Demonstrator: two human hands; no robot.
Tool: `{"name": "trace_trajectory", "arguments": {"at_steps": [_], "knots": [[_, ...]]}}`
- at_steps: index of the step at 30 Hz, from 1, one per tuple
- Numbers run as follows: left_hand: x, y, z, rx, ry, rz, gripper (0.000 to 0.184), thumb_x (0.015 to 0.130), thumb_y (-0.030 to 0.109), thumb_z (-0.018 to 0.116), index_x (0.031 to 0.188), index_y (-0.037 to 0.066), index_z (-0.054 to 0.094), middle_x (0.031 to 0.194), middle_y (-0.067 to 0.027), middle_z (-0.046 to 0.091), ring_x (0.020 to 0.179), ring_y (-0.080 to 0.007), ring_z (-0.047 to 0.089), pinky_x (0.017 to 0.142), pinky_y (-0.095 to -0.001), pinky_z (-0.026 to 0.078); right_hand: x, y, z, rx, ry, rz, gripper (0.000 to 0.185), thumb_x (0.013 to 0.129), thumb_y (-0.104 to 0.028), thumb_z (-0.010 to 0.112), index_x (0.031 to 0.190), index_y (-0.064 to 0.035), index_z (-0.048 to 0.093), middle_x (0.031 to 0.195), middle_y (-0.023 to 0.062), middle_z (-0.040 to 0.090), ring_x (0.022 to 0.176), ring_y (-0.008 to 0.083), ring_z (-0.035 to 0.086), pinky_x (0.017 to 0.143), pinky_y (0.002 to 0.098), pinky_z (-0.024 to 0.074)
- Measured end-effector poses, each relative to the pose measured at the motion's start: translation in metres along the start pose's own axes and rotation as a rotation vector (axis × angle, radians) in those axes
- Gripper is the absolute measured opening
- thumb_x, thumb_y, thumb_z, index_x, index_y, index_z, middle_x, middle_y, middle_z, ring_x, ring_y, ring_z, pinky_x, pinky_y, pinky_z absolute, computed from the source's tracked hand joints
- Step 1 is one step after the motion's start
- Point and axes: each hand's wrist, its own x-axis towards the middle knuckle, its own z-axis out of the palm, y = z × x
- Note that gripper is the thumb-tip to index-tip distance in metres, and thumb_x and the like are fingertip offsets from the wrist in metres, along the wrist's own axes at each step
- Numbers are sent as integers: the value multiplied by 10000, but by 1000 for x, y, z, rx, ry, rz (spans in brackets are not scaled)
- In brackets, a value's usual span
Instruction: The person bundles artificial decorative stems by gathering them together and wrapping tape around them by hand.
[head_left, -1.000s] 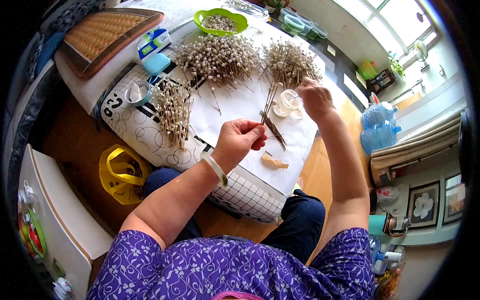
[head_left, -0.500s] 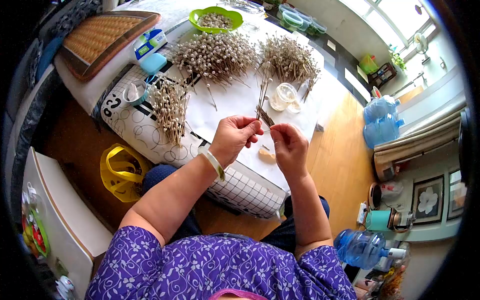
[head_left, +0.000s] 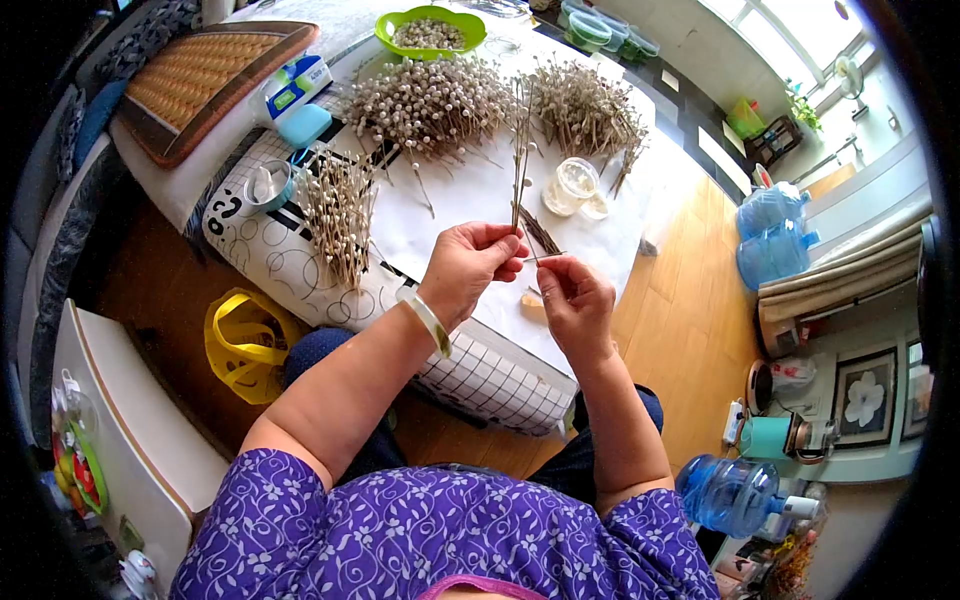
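Observation:
My left hand (head_left: 465, 265) pinches a few upright dried stems (head_left: 519, 170) with small pale buds. Close on its right, my right hand (head_left: 578, 300) has thumb and forefinger pressed together on a thin stem-like strand (head_left: 533, 250) that reaches toward the left fingers; its exact kind is too small to tell. Short dark twigs (head_left: 541, 233) lie just behind the hands. A clear plastic jar (head_left: 570, 187) with pale contents stands beyond them. Farther back are a large heap of budded stems (head_left: 430, 110) and a second heap (head_left: 590, 115). A smaller bunch (head_left: 337, 220) lies to the left.
A green bowl (head_left: 383, 38) of loose buds stands at the back. On the left are a tissue pack (head_left: 297, 85), a light-blue box (head_left: 304, 126) and a blue cup (head_left: 281, 200). A yellow bag (head_left: 243, 345) sits on the floor; water bottles (head_left: 730, 495) stand at right.
The budded stems in my left hand stand a little more upright. My right hand has shifted slightly down and left, its fingers still pinched.

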Motion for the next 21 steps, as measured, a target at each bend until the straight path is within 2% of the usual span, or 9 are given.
{"name": "trace_trajectory", "arguments": {"at_steps": [9,11,16,19,21], "knots": [[-2,1,1,20,-18,18,139,814,100,565,897,-6,597,761,-62,617,614,-81,551,571,-198,463,1,4,6,29,4,-21,37,739,-11,588,758,20,595,655,63,565,546,73,503,489,206,405],[0,-1,0,14,-23,17,133,813,121,569,902,28,603,775,-57,624,612,-70,555,561,-189,461,2,-1,8,33,11,-6,34,737,-9,586,755,18,595,643,62,563,543,76,507,487,208,406],[-1,0,2,8,-21,42,145,817,117,564,919,18,595,787,-68,622,619,-75,557,572,-192,468,2,-6,12,70,15,20,27,728,-4,584,745,16,590,618,73,555,533,93,518,485,217,410],[-1,-1,2,-8,-16,51,147,818,120,564,918,15,591,790,-73,621,621,-80,557,571,-194,469,3,-13,13,-61,13,-58,27,713,-5,585,736,9,584,616,96,551,519,134,530,486,235,420],[0,-1,2,-24,-18,59,147,818,121,564,916,14,590,791,-76,620,622,-82,558,569,-195,468,3,-14,13,-153,24,-127,21,704,-14,582,723,-6,576,634,122,560,520,192,549,491,263,437]]}}
